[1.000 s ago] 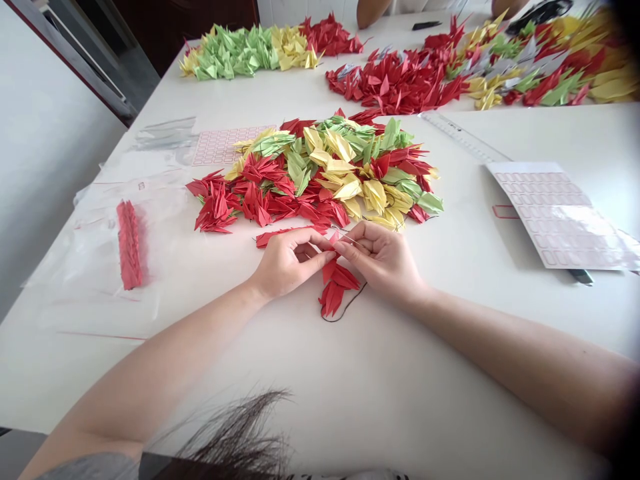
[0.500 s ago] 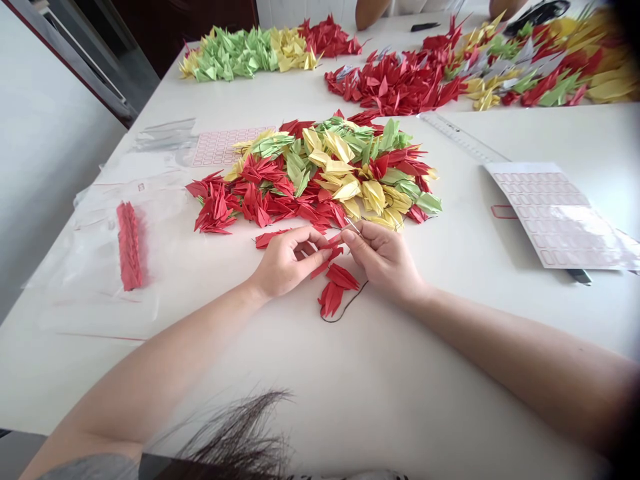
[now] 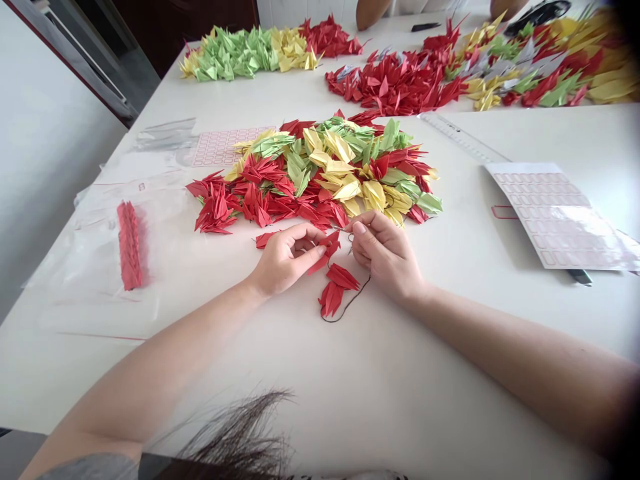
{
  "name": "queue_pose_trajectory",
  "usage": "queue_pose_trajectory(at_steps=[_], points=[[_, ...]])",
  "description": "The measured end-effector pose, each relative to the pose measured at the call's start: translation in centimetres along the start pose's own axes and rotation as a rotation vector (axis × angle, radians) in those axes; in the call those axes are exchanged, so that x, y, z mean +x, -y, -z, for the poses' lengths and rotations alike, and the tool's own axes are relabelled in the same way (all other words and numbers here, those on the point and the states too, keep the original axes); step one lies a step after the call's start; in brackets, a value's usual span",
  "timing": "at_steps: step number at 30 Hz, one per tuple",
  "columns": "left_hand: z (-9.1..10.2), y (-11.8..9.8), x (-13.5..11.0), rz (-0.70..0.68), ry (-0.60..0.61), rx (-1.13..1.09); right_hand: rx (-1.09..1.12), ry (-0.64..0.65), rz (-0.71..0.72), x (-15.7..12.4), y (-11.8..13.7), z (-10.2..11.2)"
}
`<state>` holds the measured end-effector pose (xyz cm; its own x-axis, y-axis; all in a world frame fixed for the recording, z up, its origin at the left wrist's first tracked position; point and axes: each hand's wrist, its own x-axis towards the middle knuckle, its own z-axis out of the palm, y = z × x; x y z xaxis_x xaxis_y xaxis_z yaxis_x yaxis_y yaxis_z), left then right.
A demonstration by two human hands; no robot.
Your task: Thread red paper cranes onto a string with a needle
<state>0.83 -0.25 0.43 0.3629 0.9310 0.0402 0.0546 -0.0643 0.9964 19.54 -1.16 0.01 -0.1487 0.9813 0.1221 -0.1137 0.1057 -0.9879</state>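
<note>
origami crane point(image 3: 325, 250) btwn hands point(image 3: 286, 259) point(image 3: 386, 257), needle point(image 3: 341, 229)

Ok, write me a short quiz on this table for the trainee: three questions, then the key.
1. Which hand touches the red paper crane nearest the needle?
2. True or false: the heap of paper cranes holds only red ones.
3. What colour is the thread trailing from the strung cranes?

Key:
1. The left hand.
2. False: green and yellow ones lie there too.
3. Black.
</note>
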Motion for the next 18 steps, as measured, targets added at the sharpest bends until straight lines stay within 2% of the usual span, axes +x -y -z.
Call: queue_pose_trajectory(at_steps=[4, 8, 11, 18], points=[[-0.11, 0.24, 0.18, -0.039, -0.047, -0.006, -0.071, -0.086, 0.086, -0.02, -0.11, -0.03], [-0.30, 0.53, 0.18, -0.128, -0.122, 0.104, -0.169, -0.186, 0.215, 0.00, -0.30, 0.00], [-0.38, 0.60, 0.15, -0.142, -0.169, 0.138, -0.201, -0.157, 0.229, -0.02, -0.39, 0.05], [0.08, 0.32, 0.35, -0.008, -0.180, -0.089, -0.221, -0.087, 0.137, -0.18, -0.10, 0.22]])
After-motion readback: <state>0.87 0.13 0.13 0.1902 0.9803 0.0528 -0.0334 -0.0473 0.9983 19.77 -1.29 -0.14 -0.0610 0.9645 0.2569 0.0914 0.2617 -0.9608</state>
